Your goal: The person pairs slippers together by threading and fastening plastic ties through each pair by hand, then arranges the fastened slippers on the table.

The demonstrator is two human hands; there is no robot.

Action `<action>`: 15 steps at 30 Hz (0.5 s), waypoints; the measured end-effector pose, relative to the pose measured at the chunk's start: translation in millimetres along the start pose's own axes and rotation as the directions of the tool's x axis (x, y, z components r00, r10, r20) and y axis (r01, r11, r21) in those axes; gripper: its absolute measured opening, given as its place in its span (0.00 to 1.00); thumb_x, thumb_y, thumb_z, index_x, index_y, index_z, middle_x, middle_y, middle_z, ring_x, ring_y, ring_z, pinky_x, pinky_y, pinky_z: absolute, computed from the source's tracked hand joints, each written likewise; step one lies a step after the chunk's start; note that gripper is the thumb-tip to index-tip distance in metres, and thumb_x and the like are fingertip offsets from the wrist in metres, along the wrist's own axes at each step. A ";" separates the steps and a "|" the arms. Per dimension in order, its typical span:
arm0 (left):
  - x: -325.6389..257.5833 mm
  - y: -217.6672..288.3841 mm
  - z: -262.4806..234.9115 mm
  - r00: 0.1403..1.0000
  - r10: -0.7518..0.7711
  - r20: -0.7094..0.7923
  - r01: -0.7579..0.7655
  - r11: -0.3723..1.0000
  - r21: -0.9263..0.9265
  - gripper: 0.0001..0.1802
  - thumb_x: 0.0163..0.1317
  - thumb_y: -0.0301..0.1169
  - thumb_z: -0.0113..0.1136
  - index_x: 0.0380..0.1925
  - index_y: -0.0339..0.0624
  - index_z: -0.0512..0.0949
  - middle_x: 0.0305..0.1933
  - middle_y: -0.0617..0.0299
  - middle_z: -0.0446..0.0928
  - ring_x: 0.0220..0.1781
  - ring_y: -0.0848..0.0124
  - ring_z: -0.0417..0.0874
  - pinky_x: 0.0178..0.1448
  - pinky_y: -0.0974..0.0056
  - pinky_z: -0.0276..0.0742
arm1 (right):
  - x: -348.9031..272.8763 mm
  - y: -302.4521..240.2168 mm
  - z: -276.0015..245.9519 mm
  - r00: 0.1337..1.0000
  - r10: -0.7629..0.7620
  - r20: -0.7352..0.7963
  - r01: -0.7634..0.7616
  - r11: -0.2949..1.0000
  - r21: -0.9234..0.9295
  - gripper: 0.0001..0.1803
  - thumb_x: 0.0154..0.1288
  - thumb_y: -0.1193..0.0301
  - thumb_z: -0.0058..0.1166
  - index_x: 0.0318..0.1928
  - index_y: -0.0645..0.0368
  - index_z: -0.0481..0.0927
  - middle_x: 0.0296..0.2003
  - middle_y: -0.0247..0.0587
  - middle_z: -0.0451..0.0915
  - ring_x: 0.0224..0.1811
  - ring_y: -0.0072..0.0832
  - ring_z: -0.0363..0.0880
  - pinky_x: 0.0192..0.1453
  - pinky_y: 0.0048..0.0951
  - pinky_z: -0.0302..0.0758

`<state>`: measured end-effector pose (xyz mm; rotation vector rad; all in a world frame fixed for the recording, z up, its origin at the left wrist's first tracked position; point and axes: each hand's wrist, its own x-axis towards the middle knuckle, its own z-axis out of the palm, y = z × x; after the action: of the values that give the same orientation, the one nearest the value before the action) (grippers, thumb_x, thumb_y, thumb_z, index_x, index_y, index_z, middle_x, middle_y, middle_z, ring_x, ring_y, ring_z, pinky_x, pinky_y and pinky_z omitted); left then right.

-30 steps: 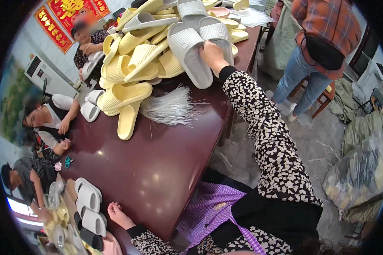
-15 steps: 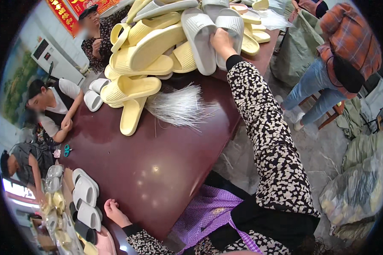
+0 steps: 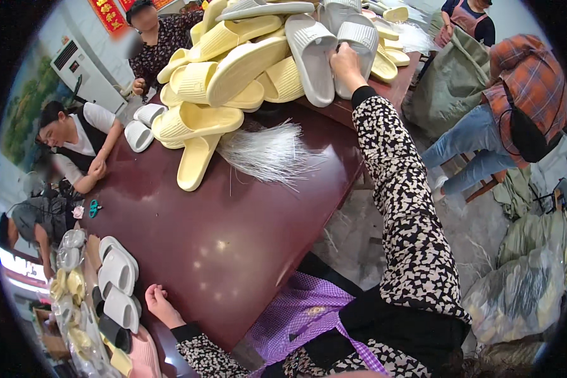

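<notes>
My right hand (image 3: pixel 349 68) reaches across the table to the far pile and is closed on a pair of grey slippers (image 3: pixel 356 39), its fingers at the inner edge between the two. The grey slippers lean, soles away, against a heap of pale yellow slippers (image 3: pixel 249 69). In front of the heap, a bundle of clear plastic strands (image 3: pixel 268 154) lies on the dark red table (image 3: pixel 220 214). My left hand (image 3: pixel 162 305) rests low at the near left edge, empty, its fingers loosely bent and apart, beside light grey slippers (image 3: pixel 121 307).
Teal scissors (image 3: pixel 94 208) lie at the left table edge. A pink slipper (image 3: pixel 145 356) and bagged slippers (image 3: pixel 79 315) line the lower left. Several people are around the table, one in a plaid shirt (image 3: pixel 526 94) at right by a green sack (image 3: pixel 450 82). Plastic bags (image 3: pixel 516 296) sit on the floor.
The view has shifted slightly, so the heap appears a little farther right. My right hand stays at the grey slippers. The person in plaid at right has bent or turned slightly.
</notes>
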<state>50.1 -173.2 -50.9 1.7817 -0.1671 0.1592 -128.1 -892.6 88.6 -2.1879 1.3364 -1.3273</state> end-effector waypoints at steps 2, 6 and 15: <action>-1.0 -0.2 -0.4 1.000 0.002 0.000 -0.002 1.000 -0.004 0.05 0.63 0.24 0.50 0.37 0.38 0.75 0.33 0.65 0.75 0.30 0.80 0.72 0.36 0.75 0.69 | -5.9 6.4 0.0 0.999 -0.041 -0.035 0.044 0.997 0.071 0.16 0.60 0.64 0.50 0.41 0.65 0.76 0.38 0.61 0.79 0.44 0.53 0.78 0.49 0.44 0.74; -1.2 3.3 -1.1 1.000 0.017 -0.004 -0.018 1.000 -0.016 0.05 0.63 0.24 0.50 0.37 0.38 0.75 0.33 0.65 0.75 0.30 0.80 0.72 0.36 0.75 0.69 | -19.5 16.0 -2.5 0.985 -0.116 -0.127 0.142 0.965 0.222 0.15 0.59 0.68 0.50 0.42 0.67 0.76 0.38 0.63 0.78 0.43 0.54 0.77 0.49 0.46 0.73; 6.9 9.0 2.4 0.999 0.016 0.046 -0.015 1.000 -0.021 0.06 0.63 0.23 0.50 0.37 0.35 0.75 0.33 0.64 0.76 0.30 0.80 0.71 0.35 0.75 0.69 | -48.4 39.7 7.9 0.983 -0.143 -0.118 0.162 0.971 0.173 0.18 0.58 0.67 0.51 0.44 0.69 0.75 0.37 0.59 0.80 0.41 0.49 0.79 0.48 0.41 0.74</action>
<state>55.2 -177.6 -41.5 1.7644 -0.2150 0.1263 -152.4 -877.1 32.5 -2.1584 1.0493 -1.5741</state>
